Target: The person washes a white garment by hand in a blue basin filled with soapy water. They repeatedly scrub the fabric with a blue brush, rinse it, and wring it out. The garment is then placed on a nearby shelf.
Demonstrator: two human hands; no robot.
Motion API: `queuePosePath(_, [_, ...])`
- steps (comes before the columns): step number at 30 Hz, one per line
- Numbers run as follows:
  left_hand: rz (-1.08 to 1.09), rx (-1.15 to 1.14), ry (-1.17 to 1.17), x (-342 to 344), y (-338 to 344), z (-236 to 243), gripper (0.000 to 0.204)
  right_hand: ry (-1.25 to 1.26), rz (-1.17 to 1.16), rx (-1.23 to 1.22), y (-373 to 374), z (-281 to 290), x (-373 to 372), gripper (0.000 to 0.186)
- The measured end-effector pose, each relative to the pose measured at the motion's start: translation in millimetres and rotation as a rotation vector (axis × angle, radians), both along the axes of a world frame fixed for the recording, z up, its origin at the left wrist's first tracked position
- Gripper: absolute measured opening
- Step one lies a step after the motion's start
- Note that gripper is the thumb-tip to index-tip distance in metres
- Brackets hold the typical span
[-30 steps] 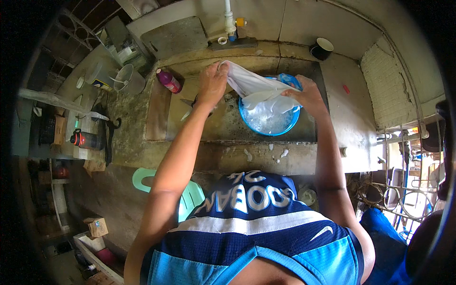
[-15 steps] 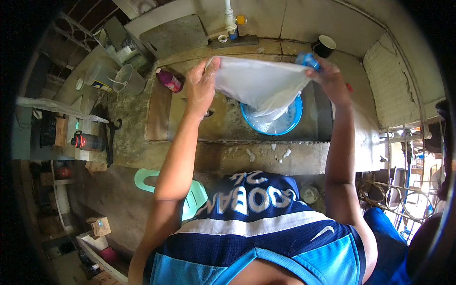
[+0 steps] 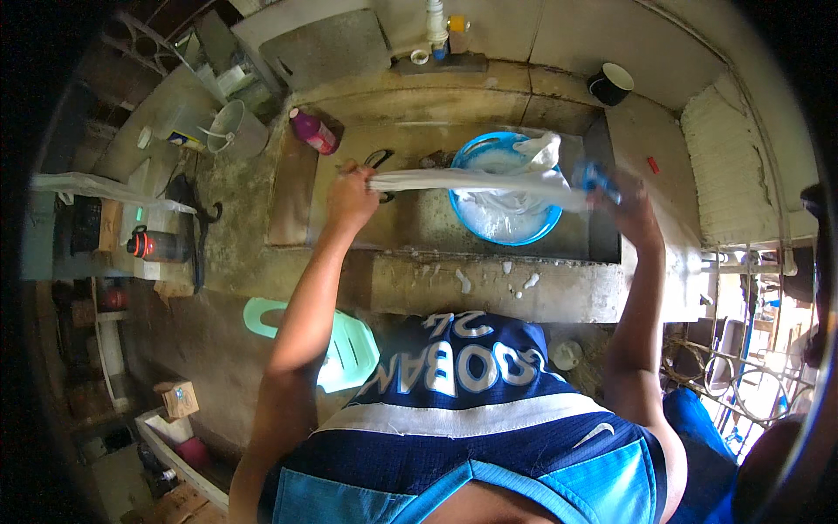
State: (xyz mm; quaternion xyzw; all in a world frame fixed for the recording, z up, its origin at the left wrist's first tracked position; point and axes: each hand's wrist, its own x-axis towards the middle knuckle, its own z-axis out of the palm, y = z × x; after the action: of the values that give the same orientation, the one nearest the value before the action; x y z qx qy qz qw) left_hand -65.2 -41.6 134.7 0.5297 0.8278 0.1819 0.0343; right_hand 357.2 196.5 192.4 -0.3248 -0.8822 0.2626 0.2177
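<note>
A white wet cloth is pulled taut between my hands, just above the sink floor. My left hand is closed on its left end. My right hand, smeared by motion, grips the other end along with a blue brush-like object. Behind and below the cloth stands a round blue basin with suds and more white fabric bunched in it. A dark looped thing lies in the sink close to my left fingers, partly hidden.
The concrete sink has foam splashes on its front ledge. A purple bottle stands at its left corner and a black cup at the back right. A pail is at the left, and a green plastic stool below.
The cloth has gone from a spread sheet held high to a narrow taut strip lower down. Both hands have come down and moved farther apart, uncovering more of the basin.
</note>
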Motion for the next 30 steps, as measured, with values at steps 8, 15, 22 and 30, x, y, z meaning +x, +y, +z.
queuePosePath(8, [0.398, 0.672, -1.195, 23, -7, -50, 0.031, 0.279, -0.117, -0.559, -46, 22, 53, 0.055])
queuePosePath(15, [0.182, 0.785, -0.637, 24, 44, 49, 0.023, 0.731, -0.369, 0.502, 31, 119, 19, 0.019])
queuePosePath(22, [0.197, 0.219, -0.087, -19, 2, 8, 0.032, 0.588, -0.795, 0.637, 62, 174, -14, 0.043])
queuePosePath(30, [0.046, -0.007, -0.973, -16, -66, 37, 0.019, 0.629, -0.637, 0.518, 95, 143, -16, 0.043])
